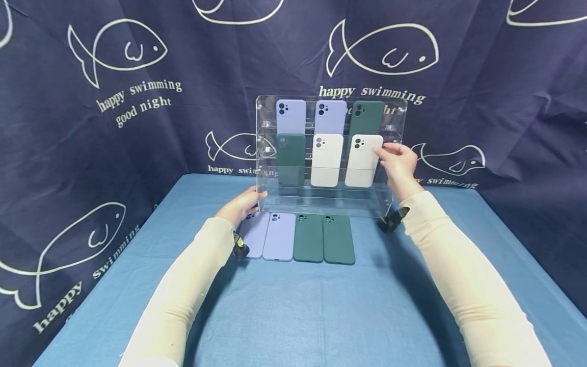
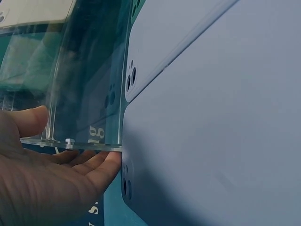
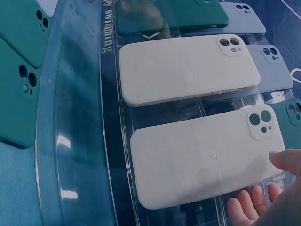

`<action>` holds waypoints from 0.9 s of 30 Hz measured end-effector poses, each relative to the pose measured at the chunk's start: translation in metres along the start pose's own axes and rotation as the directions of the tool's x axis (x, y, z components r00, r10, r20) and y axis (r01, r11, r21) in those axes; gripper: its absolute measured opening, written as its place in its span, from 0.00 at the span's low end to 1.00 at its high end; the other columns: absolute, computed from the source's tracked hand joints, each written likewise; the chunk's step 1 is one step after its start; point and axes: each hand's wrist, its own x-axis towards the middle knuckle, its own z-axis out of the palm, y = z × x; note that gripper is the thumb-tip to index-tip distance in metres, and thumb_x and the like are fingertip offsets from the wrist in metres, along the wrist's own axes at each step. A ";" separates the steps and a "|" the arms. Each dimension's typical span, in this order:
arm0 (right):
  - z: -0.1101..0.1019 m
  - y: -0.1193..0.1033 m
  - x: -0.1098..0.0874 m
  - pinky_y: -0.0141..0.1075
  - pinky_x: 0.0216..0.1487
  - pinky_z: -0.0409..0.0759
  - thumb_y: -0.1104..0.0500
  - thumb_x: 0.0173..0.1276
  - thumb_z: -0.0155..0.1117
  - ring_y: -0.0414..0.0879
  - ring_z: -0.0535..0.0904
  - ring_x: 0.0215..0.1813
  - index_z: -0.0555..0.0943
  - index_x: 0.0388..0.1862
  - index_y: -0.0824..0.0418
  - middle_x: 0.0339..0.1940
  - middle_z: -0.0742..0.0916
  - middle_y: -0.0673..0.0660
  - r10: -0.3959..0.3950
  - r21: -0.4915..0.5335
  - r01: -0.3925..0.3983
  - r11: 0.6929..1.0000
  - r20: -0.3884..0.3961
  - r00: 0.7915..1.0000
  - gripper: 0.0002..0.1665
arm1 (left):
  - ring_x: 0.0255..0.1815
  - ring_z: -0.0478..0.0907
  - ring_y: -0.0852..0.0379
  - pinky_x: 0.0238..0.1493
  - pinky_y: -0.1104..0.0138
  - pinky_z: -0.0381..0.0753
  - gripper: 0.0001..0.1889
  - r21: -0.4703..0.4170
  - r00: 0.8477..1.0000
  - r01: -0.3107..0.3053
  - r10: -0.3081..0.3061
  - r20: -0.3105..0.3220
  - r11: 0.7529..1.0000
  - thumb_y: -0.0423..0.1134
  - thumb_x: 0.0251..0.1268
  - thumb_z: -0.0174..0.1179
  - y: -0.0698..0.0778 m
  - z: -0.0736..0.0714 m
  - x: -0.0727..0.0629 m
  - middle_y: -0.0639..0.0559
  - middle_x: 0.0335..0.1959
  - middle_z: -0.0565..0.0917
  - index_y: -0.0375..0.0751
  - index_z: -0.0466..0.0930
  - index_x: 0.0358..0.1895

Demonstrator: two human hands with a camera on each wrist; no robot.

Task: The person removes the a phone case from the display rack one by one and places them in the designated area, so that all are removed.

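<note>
A clear acrylic display rack point(image 1: 327, 204) stands at the back of the table with phone cases in two rows. My left hand point(image 1: 242, 205) holds the rack's left side panel point(image 2: 84, 147), thumb on the inner side and fingers along the outside. My right hand point(image 1: 398, 165) is at the upper right edge of a white phone case point(image 1: 362, 165), which leans in the lower row. In the right wrist view its thumb point(image 3: 284, 160) lies on the case beside the camera cutouts, fingers below the edge. Left of it stand another white case point(image 1: 327, 158) and a green case point(image 1: 291, 158).
Behind, the upper row holds two lavender cases point(image 1: 291, 116) and a green case point(image 1: 367, 116). Flat on the blue tablecloth point(image 1: 302, 311) before the rack lie two lavender cases point(image 1: 278, 239) and two green cases point(image 1: 339, 242) side by side. A fish-print curtain point(image 1: 220, 66) hangs behind.
</note>
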 end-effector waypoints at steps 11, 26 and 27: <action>0.011 0.009 0.005 0.22 0.30 0.79 0.64 0.57 0.72 0.31 0.74 0.25 0.82 0.35 0.58 0.21 0.78 0.40 -0.015 -0.125 0.002 0.992 -0.099 0.995 0.08 | 0.79 0.46 0.49 0.78 0.57 0.58 0.35 -0.007 1.000 0.004 -0.004 -0.005 1.000 0.42 0.77 0.46 -0.001 -0.001 0.005 0.46 0.79 0.48 0.48 0.39 0.79; 0.008 0.009 0.005 0.26 0.38 0.72 0.58 0.61 0.70 0.42 0.72 0.42 0.81 0.39 0.61 0.37 0.79 0.50 -0.009 -0.450 0.008 0.893 -0.001 1.000 0.10 | 0.79 0.46 0.49 0.78 0.57 0.58 0.34 -0.001 1.000 0.008 -0.008 -0.003 1.000 0.41 0.77 0.46 0.001 0.000 0.003 0.46 0.79 0.48 0.47 0.40 0.79; 0.007 0.009 0.005 0.25 0.36 0.72 0.58 0.62 0.69 0.41 0.73 0.40 0.81 0.39 0.61 0.36 0.79 0.50 -0.006 -0.451 0.011 0.893 0.011 1.000 0.10 | 0.79 0.46 0.49 0.78 0.57 0.58 0.34 -0.001 1.000 0.010 -0.010 -0.004 1.000 0.41 0.77 0.46 0.001 0.000 0.003 0.46 0.79 0.48 0.47 0.40 0.79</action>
